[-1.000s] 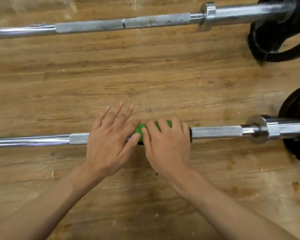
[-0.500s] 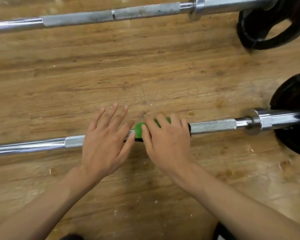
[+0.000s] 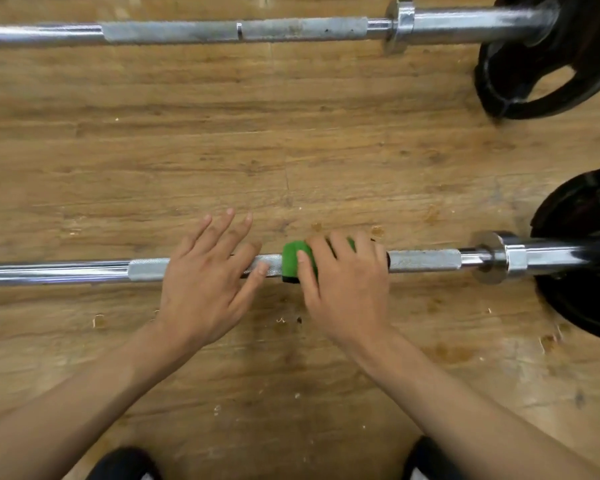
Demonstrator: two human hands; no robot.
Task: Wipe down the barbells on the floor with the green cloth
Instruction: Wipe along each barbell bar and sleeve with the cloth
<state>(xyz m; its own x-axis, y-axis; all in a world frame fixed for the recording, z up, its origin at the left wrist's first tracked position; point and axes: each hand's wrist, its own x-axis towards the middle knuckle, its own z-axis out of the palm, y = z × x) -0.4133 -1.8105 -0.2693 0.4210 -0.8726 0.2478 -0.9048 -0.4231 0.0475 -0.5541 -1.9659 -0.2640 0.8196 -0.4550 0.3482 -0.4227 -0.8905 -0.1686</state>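
Sliding toward the collar (image 3: 499,256), the right grip (image 3: 347,289) has carried the green cloth (image 3: 293,258) a little farther along the near barbell (image 3: 423,260) than a second ago. A short strip of bare knurling now shows between the cloth and the thumb of the left grip (image 3: 205,289), where before they touched. From the head view (the only one I have), the right grip is curled over the top of the shaft, clenched on the cloth, which wraps round the bar with a dark edge showing underneath. The left grip is released: fingers straight and spread, palm laid flat on the knurled section to steady it. The near barbell lies on the wooden floor (image 3: 291,140) across the frame, its black plate (image 3: 582,216) at the right edge. The far barbell (image 3: 291,29) lies parallel, well apart at the top, with its own plate (image 3: 534,84). I judge the bar heavy and rigid, and with the plate on it unlikely to roll far, so a flat palm should be enough to hold it. The cloth looks soft and light. It should drag on the rough knurling and slip easily on the polished chrome to the left. I would keep it wrapped round the shaft, fingers over and thumb under, and squeeze harder on the knurl.
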